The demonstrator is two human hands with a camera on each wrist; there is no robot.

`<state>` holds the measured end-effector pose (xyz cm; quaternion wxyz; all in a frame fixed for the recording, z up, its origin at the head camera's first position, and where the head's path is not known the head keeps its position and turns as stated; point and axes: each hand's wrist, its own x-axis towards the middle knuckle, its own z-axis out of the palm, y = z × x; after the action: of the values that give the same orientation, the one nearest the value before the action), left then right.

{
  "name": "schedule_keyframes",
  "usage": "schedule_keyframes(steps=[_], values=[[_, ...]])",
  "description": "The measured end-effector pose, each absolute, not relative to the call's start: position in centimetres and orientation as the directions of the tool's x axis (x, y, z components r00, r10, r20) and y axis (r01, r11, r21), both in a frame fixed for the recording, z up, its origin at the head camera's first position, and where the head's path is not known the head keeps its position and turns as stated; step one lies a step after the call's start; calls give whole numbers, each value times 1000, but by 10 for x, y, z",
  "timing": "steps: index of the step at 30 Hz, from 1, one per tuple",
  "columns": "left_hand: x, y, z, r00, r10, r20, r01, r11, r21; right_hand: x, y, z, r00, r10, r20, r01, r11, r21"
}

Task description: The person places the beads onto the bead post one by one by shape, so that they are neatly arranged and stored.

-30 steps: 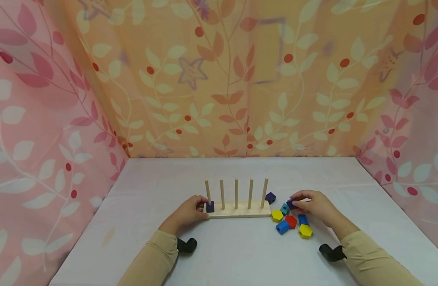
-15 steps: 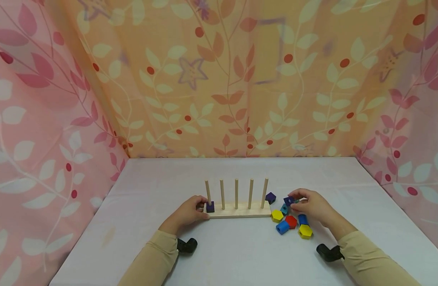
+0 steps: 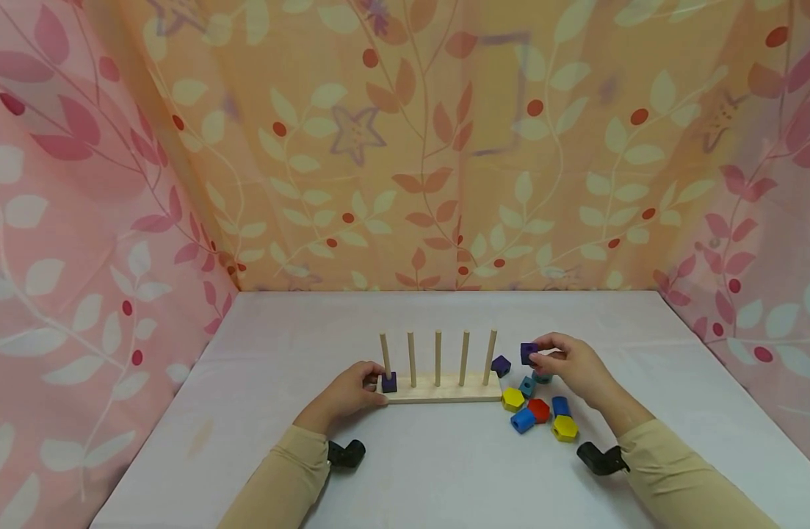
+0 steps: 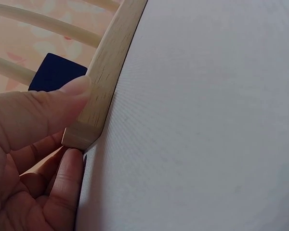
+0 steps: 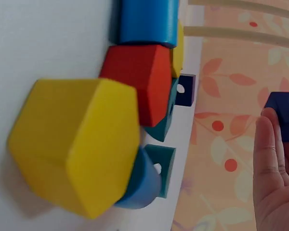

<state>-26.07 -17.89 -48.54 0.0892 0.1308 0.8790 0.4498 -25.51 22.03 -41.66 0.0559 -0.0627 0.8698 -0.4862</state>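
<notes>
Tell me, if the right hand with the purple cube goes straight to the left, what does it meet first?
Probably the rightmost peg of the wooden rack. The right hand holds the purple cube near peg height, but depth is unclear.

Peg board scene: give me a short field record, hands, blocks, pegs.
left hand: grips the left end of the peg board
right hand: pinches a purple block, lifted off the table
pegs: five upright; leftmost carries a purple cube, other four bare
loose blocks: yellow, red, blue, teal and one purple, clustered right of the board
</notes>
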Motion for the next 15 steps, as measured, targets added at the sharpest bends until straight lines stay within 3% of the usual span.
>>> schedule_keyframes(steps=[15], values=[[-258, -179, -483, -951, 304, -55, 144, 596, 790, -256, 190, -368, -959, -152, 239, -282, 464, -840]])
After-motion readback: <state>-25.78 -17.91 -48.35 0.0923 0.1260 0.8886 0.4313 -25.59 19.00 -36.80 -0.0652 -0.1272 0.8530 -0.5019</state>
